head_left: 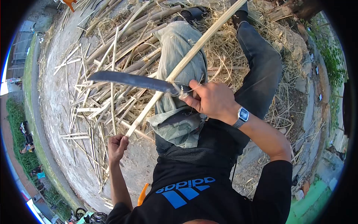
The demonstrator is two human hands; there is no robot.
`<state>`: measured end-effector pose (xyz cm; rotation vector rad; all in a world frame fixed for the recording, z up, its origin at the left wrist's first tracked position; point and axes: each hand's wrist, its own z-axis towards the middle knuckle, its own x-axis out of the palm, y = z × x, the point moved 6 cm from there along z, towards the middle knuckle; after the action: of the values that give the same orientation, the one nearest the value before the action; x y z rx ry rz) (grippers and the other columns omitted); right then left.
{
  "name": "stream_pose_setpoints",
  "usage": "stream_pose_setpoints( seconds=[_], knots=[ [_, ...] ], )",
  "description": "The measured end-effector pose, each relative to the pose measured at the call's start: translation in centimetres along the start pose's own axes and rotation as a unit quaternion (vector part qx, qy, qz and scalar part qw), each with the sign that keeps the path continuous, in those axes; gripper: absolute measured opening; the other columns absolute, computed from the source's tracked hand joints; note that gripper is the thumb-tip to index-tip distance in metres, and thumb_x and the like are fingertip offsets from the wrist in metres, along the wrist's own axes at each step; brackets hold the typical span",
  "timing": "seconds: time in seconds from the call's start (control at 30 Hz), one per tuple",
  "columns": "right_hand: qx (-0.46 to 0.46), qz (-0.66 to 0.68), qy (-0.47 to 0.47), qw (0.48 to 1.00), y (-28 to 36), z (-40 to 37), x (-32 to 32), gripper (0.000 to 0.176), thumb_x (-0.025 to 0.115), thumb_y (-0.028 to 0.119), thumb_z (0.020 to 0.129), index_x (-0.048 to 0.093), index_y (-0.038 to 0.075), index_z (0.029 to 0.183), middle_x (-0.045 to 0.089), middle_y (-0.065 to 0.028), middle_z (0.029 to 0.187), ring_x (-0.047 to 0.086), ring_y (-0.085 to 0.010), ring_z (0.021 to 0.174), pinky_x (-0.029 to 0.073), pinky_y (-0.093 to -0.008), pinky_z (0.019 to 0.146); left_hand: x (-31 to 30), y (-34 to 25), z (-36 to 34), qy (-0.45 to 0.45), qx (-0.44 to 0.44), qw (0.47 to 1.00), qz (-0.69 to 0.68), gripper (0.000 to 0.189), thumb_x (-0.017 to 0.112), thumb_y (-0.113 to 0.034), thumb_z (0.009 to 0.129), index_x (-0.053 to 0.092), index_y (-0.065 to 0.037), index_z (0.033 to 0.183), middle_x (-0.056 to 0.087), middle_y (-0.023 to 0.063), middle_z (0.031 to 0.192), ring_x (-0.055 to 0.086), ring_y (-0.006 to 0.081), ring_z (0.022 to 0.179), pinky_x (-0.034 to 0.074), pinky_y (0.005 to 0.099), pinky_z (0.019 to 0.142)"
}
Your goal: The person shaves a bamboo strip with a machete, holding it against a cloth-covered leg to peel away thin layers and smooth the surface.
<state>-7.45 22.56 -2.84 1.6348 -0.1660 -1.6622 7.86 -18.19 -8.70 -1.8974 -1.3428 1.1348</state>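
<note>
My left hand (118,147) is closed round the lower end of a long pale bamboo strip (197,48). The strip slants up to the right, across the grey-green cloth (173,44) draped over my left leg. A dark-bladed machete (128,79) lies across the strip, its tip pointing left. My right hand (214,99), with a watch on the wrist, is closed at the machete's near end; its handle is hidden by the fingers. Thin curled shavings hang where blade, strip and right fingertips come together.
Split bamboo strips (99,110) lie scattered on the ground to the left. Longer poles (145,22) are piled beyond my legs, among shavings (223,56). An orange object (143,194) stands by my left side. Rubble (294,48) and a low edge run along the right.
</note>
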Motion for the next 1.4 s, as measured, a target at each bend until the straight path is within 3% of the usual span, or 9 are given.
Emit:
stream_pose_setpoints(
  seconds=[0.07, 0.17, 0.3, 0.47, 0.53, 0.6, 0.9, 1.17, 1.4],
  knots=[
    [0.032, -0.046, 0.046, 0.997, -1.5, 0.8, -0.8, 0.056, 0.055, 0.065, 0.100, 0.068, 0.010, 0.096, 0.060, -0.0115, 0.052, 0.067, -0.0345, 0.051, 0.053, -0.0455, 0.048, -2.7, 2.3, -1.0, -0.012, -0.004, 1.000, 0.018, 0.048, 0.070, -0.037, 0.101, 0.065, 0.001, 0.073, 0.055, -0.0006, 0.058, 0.048, 0.0055, 0.050, 0.034, 0.0242, 0.047],
    [0.092, -0.046, -0.154, 0.983, -9.1, 3.6, -7.0, 0.068, 0.045, 0.067, 0.104, 0.065, 0.006, 0.083, 0.055, -0.0111, 0.050, 0.063, -0.0315, 0.049, 0.046, -0.0443, 0.046, -6.4, 6.1, -3.0, -0.028, -0.020, 0.999, -0.037, 0.045, 0.072, -0.033, 0.100, 0.063, 0.000, 0.071, 0.053, -0.0006, 0.057, 0.045, 0.0061, 0.049, 0.032, 0.0245, 0.047],
    [0.391, 0.107, -0.213, 0.889, -25.3, 4.4, -14.9, 0.067, 0.048, 0.066, 0.104, 0.059, 0.005, 0.080, 0.054, -0.0014, 0.054, 0.052, -0.0123, 0.045, 0.040, -0.0290, 0.044, -8.9, 8.9, -4.5, -0.038, -0.023, 0.998, -0.054, 0.040, 0.072, -0.027, 0.099, 0.063, 0.000, 0.071, 0.054, 0.0009, 0.057, 0.045, 0.0073, 0.047, 0.031, 0.0248, 0.046],
    [0.318, 0.501, -0.276, 0.756, -22.6, 4.1, -15.4, 0.053, 0.054, 0.059, 0.103, 0.058, 0.006, 0.104, 0.047, 0.0074, 0.068, 0.041, -0.0035, 0.049, 0.037, -0.0246, 0.048, -8.1, 7.0, -3.5, -0.058, -0.044, 0.997, -0.027, 0.039, 0.075, -0.029, 0.097, 0.066, 0.002, 0.075, 0.054, -0.0005, 0.057, 0.044, 0.0062, 0.048, 0.030, 0.0243, 0.046],
    [0.163, 0.758, -0.192, 0.601, -19.5, 5.4, -13.9, 0.048, 0.061, 0.053, 0.101, 0.057, 0.006, 0.105, 0.043, 0.0081, 0.066, 0.039, -0.0025, 0.049, 0.036, -0.0231, 0.049, -6.9, 5.0, -1.8, -0.047, -0.019, 0.997, -0.050, 0.037, 0.074, -0.027, 0.098, 0.066, 0.003, 0.077, 0.054, -0.0017, 0.060, 0.043, 0.0052, 0.049, 0.029, 0.0245, 0.046],
    [0.152, 0.800, -0.193, 0.548, -17.4, 5.7, -11.8, 0.039, 0.069, 0.043, 0.099, 0.055, 0.006, 0.104, 0.042, 0.0091, 0.066, 0.038, -0.0017, 0.049, 0.035, -0.0211, 0.049, -6.6, 4.0, 0.0, -0.039, -0.002, 0.998, -0.045, 0.036, 0.073, -0.027, 0.099, 0.067, 0.002, 0.079, 0.055, -0.0018, 0.062, 0.043, 0.0051, 0.050, 0.030, 0.0244, 0.047],
    [0.230, 0.619, -0.233, 0.713, -10.7, 4.9, -6.3, 0.031, 0.086, 0.031, 0.088, 0.060, 0.013, 0.084, 0.069, -0.0004, 0.085, 0.048, -0.0046, 0.054, 0.047, -0.0252, 0.054, 5.1, -8.5, 5.5, 0.033, -0.005, 0.998, -0.050, 0.040, 0.069, -0.032, 0.103, 0.065, -0.002, 0.078, 0.051, -0.0049, 0.060, 0.042, 0.0032, 0.052, 0.029, 0.0236, 0.048],
    [0.206, 0.654, -0.228, 0.691, -11.8, 3.9, -7.0, 0.024, 0.086, 0.019, 0.086, 0.065, 0.008, 0.090, 0.055, 0.0041, 0.071, 0.051, -0.0058, 0.057, 0.050, -0.0281, 0.059, 7.3, -13.5, 6.7, 0.093, 0.035, 0.986, 0.134, 0.053, 0.060, -0.043, 0.107, 0.073, 0.001, 0.080, 0.053, -0.0016, 0.057, 0.045, 0.0068, 0.054, 0.034, 0.0278, 0.050],
    [0.223, 0.641, -0.223, 0.699, -12.4, 3.6, -6.8, 0.023, 0.084, 0.015, 0.086, 0.062, 0.008, 0.084, 0.063, -0.0005, 0.076, 0.052, -0.0066, 0.058, 0.051, -0.0287, 0.062, 6.8, -13.4, 7.2, 0.101, 0.016, 0.985, 0.137, 0.051, 0.060, -0.041, 0.107, 0.075, 0.002, 0.083, 0.054, -0.0017, 0.058, 0.046, 0.0068, 0.055, 0.036, 0.0272, 0.052]
  ],
)
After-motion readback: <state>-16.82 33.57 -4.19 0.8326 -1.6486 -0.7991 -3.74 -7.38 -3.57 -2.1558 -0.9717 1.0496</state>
